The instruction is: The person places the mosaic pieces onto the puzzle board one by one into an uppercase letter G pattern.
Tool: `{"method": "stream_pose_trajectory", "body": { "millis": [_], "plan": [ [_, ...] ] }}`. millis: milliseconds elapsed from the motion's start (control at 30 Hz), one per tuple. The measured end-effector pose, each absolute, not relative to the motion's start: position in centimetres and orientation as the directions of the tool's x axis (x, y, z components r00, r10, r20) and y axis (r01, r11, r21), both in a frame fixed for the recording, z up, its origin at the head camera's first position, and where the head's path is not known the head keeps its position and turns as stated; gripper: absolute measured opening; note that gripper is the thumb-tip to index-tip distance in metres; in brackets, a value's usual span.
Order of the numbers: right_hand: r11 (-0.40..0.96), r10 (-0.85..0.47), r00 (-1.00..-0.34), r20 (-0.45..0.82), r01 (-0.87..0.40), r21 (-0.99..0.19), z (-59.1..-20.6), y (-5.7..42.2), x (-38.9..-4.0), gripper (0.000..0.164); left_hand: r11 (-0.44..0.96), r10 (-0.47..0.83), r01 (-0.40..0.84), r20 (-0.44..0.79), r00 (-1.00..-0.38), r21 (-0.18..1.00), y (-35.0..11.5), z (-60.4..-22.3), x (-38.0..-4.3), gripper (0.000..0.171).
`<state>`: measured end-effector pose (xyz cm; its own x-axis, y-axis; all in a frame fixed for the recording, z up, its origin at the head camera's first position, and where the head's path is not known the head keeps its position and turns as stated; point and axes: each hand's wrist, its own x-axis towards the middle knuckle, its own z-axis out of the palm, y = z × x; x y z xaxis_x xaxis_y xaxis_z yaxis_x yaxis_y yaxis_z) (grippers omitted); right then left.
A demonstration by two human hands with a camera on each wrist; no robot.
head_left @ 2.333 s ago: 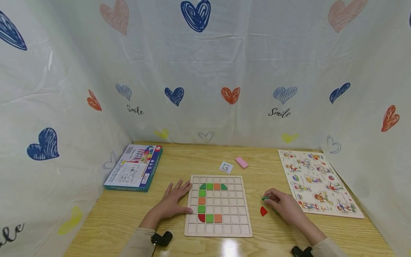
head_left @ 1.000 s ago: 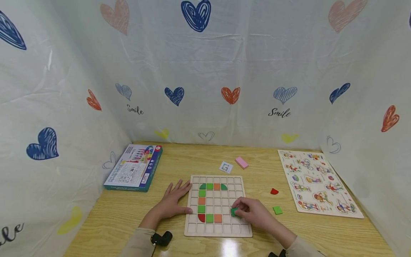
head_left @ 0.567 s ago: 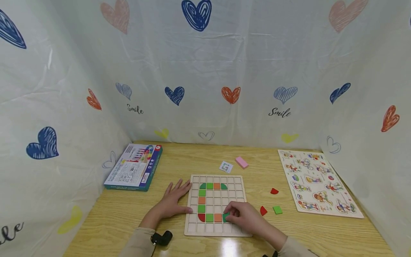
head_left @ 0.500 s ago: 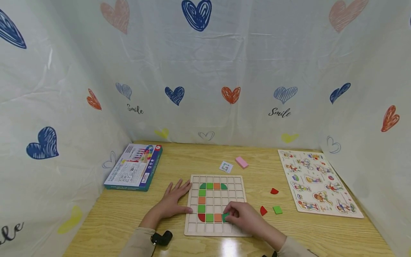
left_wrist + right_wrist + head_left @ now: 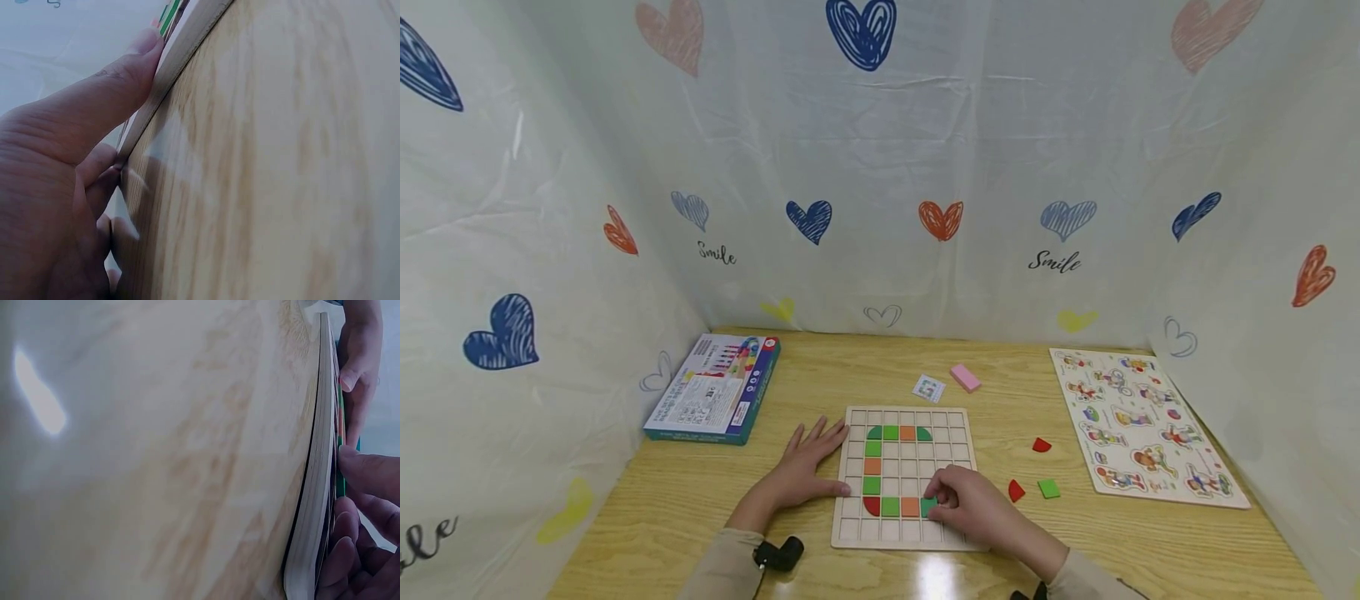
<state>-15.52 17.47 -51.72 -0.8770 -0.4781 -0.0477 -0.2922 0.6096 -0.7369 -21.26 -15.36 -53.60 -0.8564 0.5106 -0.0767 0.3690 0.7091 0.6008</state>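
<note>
A wooden grid board (image 5: 898,533) lies on the table, with green, orange and dark red tiles in several cells. They run along an upper row, down the left side and along a lower row. My left hand (image 5: 801,477) rests at the board's left edge, fingers spread and thumb (image 5: 128,69) on the rim. With thumb and curled fingers, my right hand (image 5: 976,505) pinches a dark green tile (image 5: 928,507) at the right end of the lower row, beside an orange tile (image 5: 909,507). The fingers partly cover that tile, so its full outline is hidden.
Right of the board lie two red quarter-round tiles (image 5: 1016,490) and a light green square tile (image 5: 1048,488). Behind it are a small patterned card (image 5: 928,388) and a pink block (image 5: 965,378). A box (image 5: 711,389) stands back left; a picture puzzle board (image 5: 1146,429) lies right.
My right hand has carried the dark green tile leftward from the table onto the board's lower row. The light green and red tiles now lie uncovered. My left hand has stayed put.
</note>
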Motion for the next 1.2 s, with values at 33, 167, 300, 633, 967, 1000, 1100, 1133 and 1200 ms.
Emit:
{"method": "stream_pose_trajectory", "body": {
  "millis": [33, 167, 300, 633, 967, 1000, 1100, 1133, 1200],
  "plan": [
    [0.608, -0.48, -0.876, -0.044, -0.296, -0.737, -51.7, 17.4, -15.5, 0.012, 0.71, 0.51, 0.369, -0.077, -0.857, 0.6, -15.4, -53.6, -21.3, 0.1],
    [0.608, -0.484, -0.875, -0.032, -0.309, -0.731, -51.7, 17.4, -15.6, 0.013, 0.709, 0.513, 0.371, -0.077, -0.855, 0.599, -15.4, -53.6, -21.3, 0.1],
    [0.606, -0.487, -0.873, -0.021, -0.321, -0.727, -51.7, 17.3, -15.6, 0.013, 0.707, 0.518, 0.38, -0.071, -0.852, 0.597, -15.4, -53.5, -21.3, 0.1],
    [0.598, -0.494, -0.87, -0.01, -0.331, -0.73, -51.5, 17.6, -15.5, 0.011, 0.698, 0.523, 0.386, -0.061, -0.85, 0.603, -15.4, -53.5, -21.3, 0.1],
    [0.589, -0.433, -0.901, 0.018, -0.298, -0.751, -51.3, 21.0, -15.8, 0.01, 0.693, 0.523, 0.385, -0.057, -0.851, 0.61, -15.5, -53.5, -21.2, 0.099],
    [0.597, -0.422, -0.906, 0.022, -0.295, -0.746, -51.3, 21.6, -15.9, 0.01, 0.693, 0.522, 0.384, -0.057, -0.851, 0.61, -15.5, -53.5, -21.2, 0.099],
    [0.623, -0.383, -0.923, 0.032, -0.283, -0.729, -51.3, 23.3, -15.9, 0.012, 0.693, 0.521, 0.383, -0.058, -0.851, 0.61, -15.4, -53.5, -21.2, 0.099],
    [0.63, -0.371, -0.928, 0.035, -0.279, -0.725, -51.3, 23.9, -15.9, 0.013, 0.693, 0.521, 0.383, -0.058, -0.851, 0.61, -15.4, -53.5, -21.2, 0.099],
    [0.643, -0.344, -0.938, 0.041, -0.267, -0.717, -51.2, 25.0, -15.9, 0.016, 0.694, 0.521, 0.382, -0.06, -0.852, 0.61, -15.4, -53.5, -21.2, 0.1]
  ]
}}
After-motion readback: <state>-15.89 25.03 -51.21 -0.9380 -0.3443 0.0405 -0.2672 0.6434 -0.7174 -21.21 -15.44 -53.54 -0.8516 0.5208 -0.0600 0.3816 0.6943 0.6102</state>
